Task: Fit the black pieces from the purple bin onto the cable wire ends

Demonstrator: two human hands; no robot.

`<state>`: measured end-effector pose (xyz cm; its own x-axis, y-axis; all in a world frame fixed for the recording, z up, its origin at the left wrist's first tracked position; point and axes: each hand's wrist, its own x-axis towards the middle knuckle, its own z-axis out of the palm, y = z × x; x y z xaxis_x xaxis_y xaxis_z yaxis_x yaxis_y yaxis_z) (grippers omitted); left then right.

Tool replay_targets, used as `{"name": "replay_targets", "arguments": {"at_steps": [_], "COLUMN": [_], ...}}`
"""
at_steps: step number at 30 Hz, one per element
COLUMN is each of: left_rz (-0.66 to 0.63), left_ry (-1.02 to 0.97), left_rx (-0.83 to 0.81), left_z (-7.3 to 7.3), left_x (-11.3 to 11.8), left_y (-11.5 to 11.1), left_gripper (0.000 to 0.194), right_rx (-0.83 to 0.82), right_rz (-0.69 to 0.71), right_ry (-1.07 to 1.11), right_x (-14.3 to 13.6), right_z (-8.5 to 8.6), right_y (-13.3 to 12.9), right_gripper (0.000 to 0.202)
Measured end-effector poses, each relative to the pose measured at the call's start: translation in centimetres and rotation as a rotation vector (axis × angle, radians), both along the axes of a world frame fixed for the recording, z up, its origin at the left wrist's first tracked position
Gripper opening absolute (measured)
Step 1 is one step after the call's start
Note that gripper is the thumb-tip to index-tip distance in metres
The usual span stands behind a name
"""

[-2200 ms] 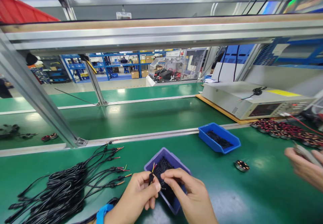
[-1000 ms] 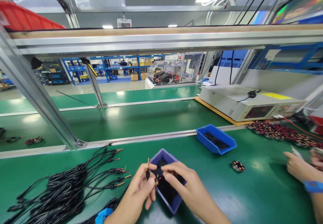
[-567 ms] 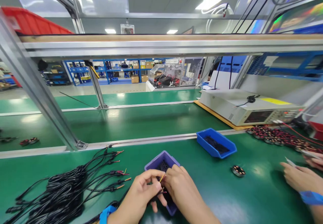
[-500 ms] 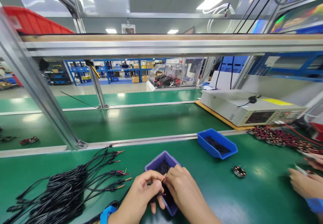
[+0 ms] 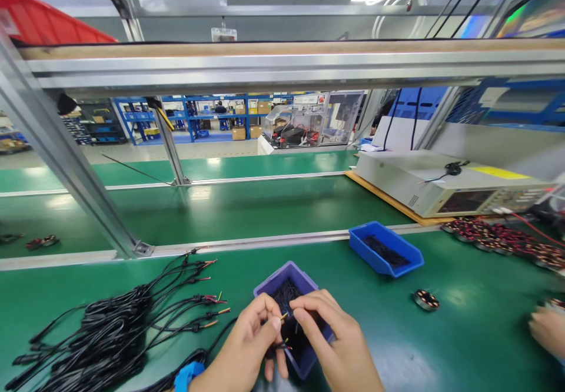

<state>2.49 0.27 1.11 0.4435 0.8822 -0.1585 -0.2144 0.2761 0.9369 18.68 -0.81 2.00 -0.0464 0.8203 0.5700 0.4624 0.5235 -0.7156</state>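
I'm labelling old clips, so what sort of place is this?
Likely an electronics assembly workshop: black cables lie piled on a green bench, with a grey instrument standing at the right.

The person is wearing a bright blue band (image 5: 189,375) on the left wrist. The band is looking flat and wide, like a strap, and it is going across the arm just below the left hand (image 5: 258,345). It is showing just one blue all over, and the bottom of the picture is cutting part of it off. The left hand is showing bare fingers, and its thumb is showing a nail. The right hand (image 5: 331,336) is looking bare too. Its wrist is showing bare skin, and so is the bit of right arm that is running down to the bottom edge.
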Motion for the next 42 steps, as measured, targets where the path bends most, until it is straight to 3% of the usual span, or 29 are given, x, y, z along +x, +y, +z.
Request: {"name": "replay_targets", "arguments": {"at_steps": [7, 19, 25, 29, 32, 36, 42], "left_rz": [0.017, 0.014, 0.012, 0.017, 0.020, -0.004, -0.006], "left_ry": [0.031, 0.044, 0.031, 0.001, 0.018, 0.044, 0.016], "left_rx": [0.005, 0.006, 0.026, 0.024, -0.002, -0.041, -0.058], "left_z": [0.0, 0.2, -0.7, -1.5, -1.1, -0.4, -0.6], "left_x": [0.0, 0.0, 0.0, 0.0, -0.1, -0.2, -0.1], "left_y": [0.0, -0.1, -0.1, -0.3, -0.4, -0.3, -0.5], "left_gripper": [0.052, 0.054, 0.051, 0.048, 0.049, 0.052, 0.050], "right_rx": [0.149, 0.178, 0.113, -0.101, -0.182, -0.022, 0.237], "right_rz": [-0.032, -0.020, 0.003, 0.060, 0.048, -0.063, -0.125], "right_ry": [-0.026, -0.045, -0.034, 0.049, 0.129, 0.112, -0.021], "right_x": [0.2, 0.3, -0.1, -0.3, -0.3, -0.2, -0.5], "right_z": [0.1, -0.2, 0.1, 0.0, -0.2, -0.4, -0.3], "right_y": [0.0, 0.2, 0.0, 0.0, 0.1, 0.1, -0.4], "right_gripper": [0.015, 0.015, 0.015, 0.022, 0.025, 0.019, 0.014]}}
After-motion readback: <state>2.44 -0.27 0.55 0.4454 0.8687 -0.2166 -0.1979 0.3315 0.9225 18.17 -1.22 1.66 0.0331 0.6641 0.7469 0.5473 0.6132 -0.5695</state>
